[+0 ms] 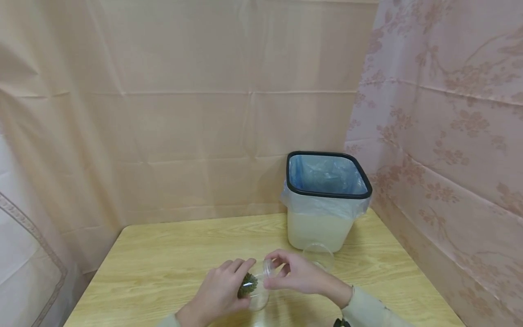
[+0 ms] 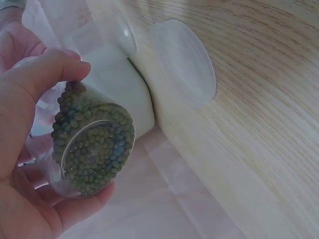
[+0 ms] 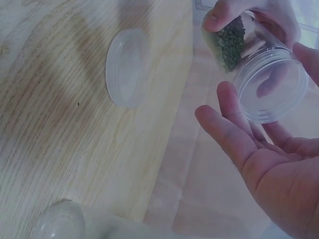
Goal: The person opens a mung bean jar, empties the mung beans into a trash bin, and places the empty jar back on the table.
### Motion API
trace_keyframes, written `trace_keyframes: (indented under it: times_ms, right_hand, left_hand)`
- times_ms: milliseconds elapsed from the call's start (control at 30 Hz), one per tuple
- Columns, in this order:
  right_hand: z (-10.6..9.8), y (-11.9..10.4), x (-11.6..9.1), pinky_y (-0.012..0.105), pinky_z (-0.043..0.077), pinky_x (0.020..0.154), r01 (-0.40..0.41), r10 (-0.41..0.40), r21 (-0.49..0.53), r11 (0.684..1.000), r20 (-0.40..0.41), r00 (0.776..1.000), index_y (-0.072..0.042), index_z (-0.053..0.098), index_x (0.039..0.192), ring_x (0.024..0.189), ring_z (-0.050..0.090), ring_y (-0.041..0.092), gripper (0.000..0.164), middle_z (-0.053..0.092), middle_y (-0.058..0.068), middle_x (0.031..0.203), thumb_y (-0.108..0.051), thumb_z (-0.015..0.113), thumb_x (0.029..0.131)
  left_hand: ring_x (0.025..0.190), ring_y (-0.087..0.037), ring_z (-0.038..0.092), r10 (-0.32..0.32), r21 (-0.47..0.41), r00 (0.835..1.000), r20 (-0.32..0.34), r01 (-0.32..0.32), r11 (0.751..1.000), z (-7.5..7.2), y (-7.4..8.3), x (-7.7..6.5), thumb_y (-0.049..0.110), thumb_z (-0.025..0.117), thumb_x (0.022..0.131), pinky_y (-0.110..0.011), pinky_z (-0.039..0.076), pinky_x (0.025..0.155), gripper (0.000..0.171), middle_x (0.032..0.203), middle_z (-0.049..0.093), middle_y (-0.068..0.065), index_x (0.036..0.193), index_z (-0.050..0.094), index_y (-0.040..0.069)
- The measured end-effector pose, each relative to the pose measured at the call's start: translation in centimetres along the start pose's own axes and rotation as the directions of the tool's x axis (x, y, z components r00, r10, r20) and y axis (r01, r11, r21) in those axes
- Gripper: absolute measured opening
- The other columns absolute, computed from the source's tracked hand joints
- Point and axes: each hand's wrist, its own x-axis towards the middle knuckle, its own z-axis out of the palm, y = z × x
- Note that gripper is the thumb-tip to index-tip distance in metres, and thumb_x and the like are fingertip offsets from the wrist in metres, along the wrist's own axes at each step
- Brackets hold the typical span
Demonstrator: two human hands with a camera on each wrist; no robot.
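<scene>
gripping left fingers partly hide jar

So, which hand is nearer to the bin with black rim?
Right. The right hand is just in front of the bin; the left hand, gripping the jar, is farther off to the left.

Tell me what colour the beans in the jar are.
The beans are dull green, clearest in the left wrist view.
</scene>
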Motion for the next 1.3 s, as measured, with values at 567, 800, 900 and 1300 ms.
trace_keyframes:
  times_ms: [567, 800, 900, 1300]
  right_hand:
    - [0.31, 0.59, 0.1, 0.044, 0.051, 0.099, 0.134, -0.128, -0.086, 0.987, 0.069, 0.989, -0.018, 0.039, 0.149, 0.117, 0.058, 0.023, 0.071, 0.049, 0.007, 0.142, -0.032, 0.077, 0.092]
    - [0.01, 0.08, 0.05, 0.029, 0.056, 0.074, 0.019, -0.013, -0.089, 0.996, 0.067, 0.998, -0.008, 0.044, 0.148, 0.091, 0.066, 0.013, 0.06, 0.063, 0.006, 0.118, -0.042, 0.061, 0.101]
    - [0.08, 0.13, 0.19, 0.028, 0.055, 0.071, 0.025, -0.02, -0.097, 0.995, 0.05, 0.999, -0.005, 0.052, 0.141, 0.085, 0.066, 0.011, 0.053, 0.066, 0.001, 0.107, -0.04, 0.062, 0.101]
    - [-0.06, -0.03, 0.11, 0.028, 0.056, 0.076, 0.047, -0.045, -0.075, 0.996, 0.034, 0.998, -0.014, 0.058, 0.135, 0.09, 0.067, 0.013, 0.049, 0.064, 0.004, 0.118, -0.032, 0.075, 0.093]
  left_hand:
    - [0.075, -0.018, 0.069, 0.001, 0.013, 0.998, 0.058, -0.002, 1.0, -0.39, -0.18, -0.12, 0.037, 0.092, 0.063, -0.023, 0.056, 0.058, 0.075, 0.099, 0.072, -0.004, 0.125, 0.063, 0.005]
    - [0.074, -0.017, 0.068, 0.0, 0.032, 0.998, 0.063, -0.002, 0.999, -0.58, -0.04, 0.16, 0.037, 0.093, 0.062, -0.022, 0.054, 0.056, 0.077, 0.099, 0.072, -0.004, 0.125, 0.062, 0.006]
    - [0.074, -0.016, 0.068, 0.0, 0.031, 0.998, 0.057, -0.002, 1.0, -0.55, 0.01, 0.14, 0.037, 0.093, 0.062, -0.022, 0.054, 0.056, 0.076, 0.099, 0.072, -0.003, 0.125, 0.062, 0.007]
    - [0.075, -0.015, 0.067, -0.013, 0.006, 0.999, 0.044, 0.012, 1.0, -0.7, 0.09, 0.04, 0.037, 0.092, 0.062, -0.021, 0.053, 0.056, 0.076, 0.1, 0.072, -0.003, 0.125, 0.063, 0.007]
